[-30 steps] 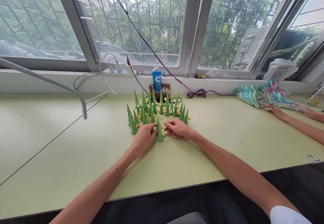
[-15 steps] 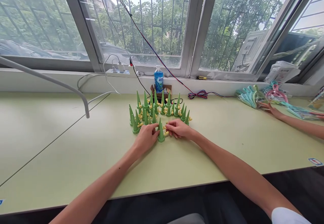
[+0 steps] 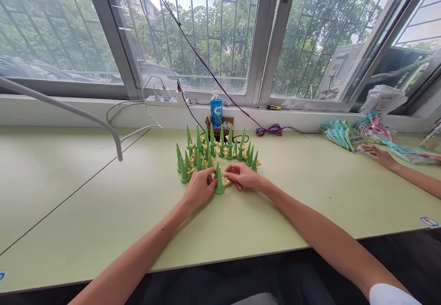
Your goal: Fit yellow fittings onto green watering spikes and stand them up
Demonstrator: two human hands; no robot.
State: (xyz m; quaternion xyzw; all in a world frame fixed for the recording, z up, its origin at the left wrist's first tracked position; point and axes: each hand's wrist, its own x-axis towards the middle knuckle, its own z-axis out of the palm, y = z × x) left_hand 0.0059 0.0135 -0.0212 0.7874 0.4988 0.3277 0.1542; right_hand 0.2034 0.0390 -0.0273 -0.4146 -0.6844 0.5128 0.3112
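A cluster of several upright green cones with small yellow side parts stands on the pale green table. One green cone stands apart at the front of the cluster. My left hand rests against its left side with fingers curled round its base. My right hand is on its right, fingers pinched on the yellow part sticking out of that cone.
A blue-labelled bottle and a brown box stand behind the cones by the window sill. Red and black wires run along the back. Another person's hand touches packets of coloured plastic items at the right. A grey tube curves in from the left.
My hands have stayed on the front cone, with only small shifts of the fingers. The other person's hand at the right has moved along the packets.
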